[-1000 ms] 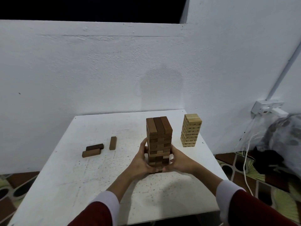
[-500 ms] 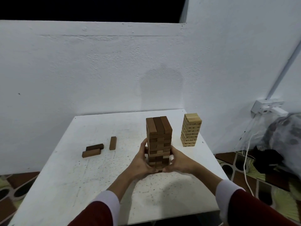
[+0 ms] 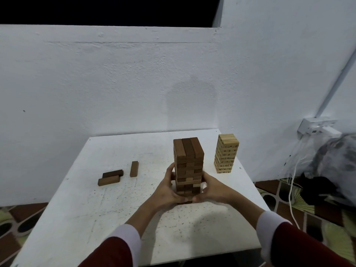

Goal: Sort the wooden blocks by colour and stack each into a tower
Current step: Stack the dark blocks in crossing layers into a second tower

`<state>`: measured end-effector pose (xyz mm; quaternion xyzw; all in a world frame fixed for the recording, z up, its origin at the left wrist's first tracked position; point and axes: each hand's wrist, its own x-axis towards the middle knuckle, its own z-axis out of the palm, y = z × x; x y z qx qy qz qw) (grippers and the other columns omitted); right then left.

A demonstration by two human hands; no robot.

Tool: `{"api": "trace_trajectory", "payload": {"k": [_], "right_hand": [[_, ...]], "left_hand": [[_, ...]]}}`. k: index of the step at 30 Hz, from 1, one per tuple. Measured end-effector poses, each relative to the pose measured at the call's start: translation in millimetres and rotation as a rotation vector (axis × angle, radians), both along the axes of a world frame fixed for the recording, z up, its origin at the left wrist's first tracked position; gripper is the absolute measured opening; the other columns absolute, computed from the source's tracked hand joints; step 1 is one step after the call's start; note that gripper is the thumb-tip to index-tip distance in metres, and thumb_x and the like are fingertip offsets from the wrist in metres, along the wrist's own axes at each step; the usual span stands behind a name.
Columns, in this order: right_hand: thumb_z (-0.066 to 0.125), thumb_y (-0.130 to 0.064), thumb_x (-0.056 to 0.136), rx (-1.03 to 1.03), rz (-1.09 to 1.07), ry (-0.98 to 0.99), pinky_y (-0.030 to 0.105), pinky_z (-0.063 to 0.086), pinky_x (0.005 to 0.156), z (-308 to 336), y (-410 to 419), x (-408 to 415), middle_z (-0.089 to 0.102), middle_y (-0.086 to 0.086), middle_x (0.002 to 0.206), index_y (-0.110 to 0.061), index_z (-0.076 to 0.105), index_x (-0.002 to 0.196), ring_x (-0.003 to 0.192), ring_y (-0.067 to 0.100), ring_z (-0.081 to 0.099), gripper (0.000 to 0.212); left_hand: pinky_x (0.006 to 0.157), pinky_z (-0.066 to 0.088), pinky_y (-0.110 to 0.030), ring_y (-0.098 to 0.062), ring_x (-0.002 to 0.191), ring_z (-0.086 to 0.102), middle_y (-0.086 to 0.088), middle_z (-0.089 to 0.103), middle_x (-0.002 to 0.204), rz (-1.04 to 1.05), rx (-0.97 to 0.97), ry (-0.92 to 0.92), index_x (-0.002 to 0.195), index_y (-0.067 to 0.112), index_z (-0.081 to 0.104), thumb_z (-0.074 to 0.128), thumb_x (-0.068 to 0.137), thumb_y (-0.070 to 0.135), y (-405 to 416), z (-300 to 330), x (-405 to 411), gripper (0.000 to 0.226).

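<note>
Behind, white walls (image 3: 115, 83) enclose a speckled white table (image 3: 96, 218).

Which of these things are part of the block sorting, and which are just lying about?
Part of the job:
- brown tower, cupped low down by the left hand and right hand
- pale tower
- three loose brown blocks on the white table

Just lying about:
- wall socket and white cables
- bundle of cloth
</note>
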<state>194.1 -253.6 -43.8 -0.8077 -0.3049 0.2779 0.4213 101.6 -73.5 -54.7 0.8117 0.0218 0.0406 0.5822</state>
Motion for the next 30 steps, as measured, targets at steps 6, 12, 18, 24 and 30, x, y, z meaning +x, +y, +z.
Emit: {"api": "trace_trajectory", "payload": {"k": [6,12,18,24,30], "right_hand": [[0.082,-0.016,0.069,-0.016,0.014,0.01,0.022,0.05,0.087,4.7,0.5,-1.1,0.048,-0.006,0.127,-0.026,0.035,0.135,0.113,0.016,0.048,0.082],[0.082,-0.015,0.069,-0.052,0.001,0.006,0.018,0.051,0.083,10.0,-0.8,-6.6,0.044,-0.008,0.127,-0.026,0.029,0.137,0.111,0.015,0.046,0.087],[0.074,-0.019,0.079,-0.311,-0.101,-0.017,0.013,0.045,0.057,14.7,-10.6,-22.7,0.046,0.001,0.109,-0.016,0.033,0.12,0.092,0.014,0.049,0.059],[0.062,-0.022,0.088,-0.534,0.149,0.05,0.023,0.05,0.065,22.1,-5.6,-42.5,0.061,0.006,0.071,-0.01,0.057,0.068,0.056,0.01,0.056,0.024],[0.055,-0.017,0.091,-0.346,0.4,0.085,0.016,0.043,0.055,33.5,52.7,-90.6,0.065,-0.002,0.081,-0.01,0.06,0.093,0.063,0.006,0.058,0.009]], "left_hand": [[0.079,0.047,-0.011,0.003,0.107,0.055,-0.001,0.052,0.122,-0.006,0.003,-0.005,0.145,0.023,0.017,0.088,0.059,0.01,-1.6,2.2,0.2,0.113],[0.077,0.051,-0.015,-0.007,0.11,0.055,0.002,0.044,0.128,-0.043,0.021,0.033,0.147,0.028,0.007,0.085,0.061,0.003,1.8,0.0,-0.7,0.119],[0.089,0.042,-0.019,-0.009,0.117,0.037,0.01,0.032,0.129,0.055,0.241,0.126,0.146,0.031,0.005,0.084,0.064,0.012,15.5,-5.7,-14.2,0.116],[0.08,0.041,-0.006,-0.006,0.092,0.051,-0.005,0.055,0.107,0.348,0.327,-0.048,0.111,0.016,0.054,0.062,0.083,-0.006,35.4,-4.1,-40.6,0.036],[0.085,0.036,-0.014,-0.016,0.103,0.048,-0.005,0.055,0.106,0.57,0.439,-0.102,0.102,0.004,0.064,0.058,0.085,-0.005,80.7,-11.1,-61.1,0.02]]}}
